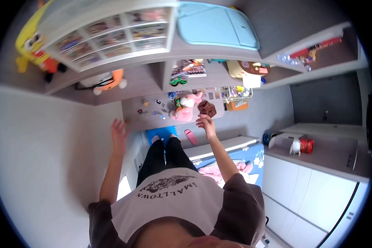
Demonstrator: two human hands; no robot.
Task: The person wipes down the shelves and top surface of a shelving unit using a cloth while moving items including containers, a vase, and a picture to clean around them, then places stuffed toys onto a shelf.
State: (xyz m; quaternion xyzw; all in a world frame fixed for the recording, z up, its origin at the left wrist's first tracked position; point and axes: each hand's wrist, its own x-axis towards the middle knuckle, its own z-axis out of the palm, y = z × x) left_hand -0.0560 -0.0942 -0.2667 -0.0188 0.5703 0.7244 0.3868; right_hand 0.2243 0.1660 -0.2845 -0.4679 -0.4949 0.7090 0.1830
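Note:
My left hand (119,130) is raised beside the white wall, fingers spread and holding nothing. In front of me my right hand (206,123) reaches out with its fingers apart. Its fingertips overlap the lower edge of a dark brown ruffled bundle (207,108); whether they touch it I cannot tell. Left of that bundle lie a pink and white plush toy (191,99) and a pink plush piece (182,113) on the desk (138,122). Several small trinkets, among them a small blue and white item (162,116), are scattered toward the desk's left side.
Above the desk, shelves hold a clear drawer organizer (115,39), a light blue folded panel (215,25) and a yellow character plush (34,43). A pink slipper (190,137) lies on the floor by the blue mat (163,132). A bed (257,159) stands at my right.

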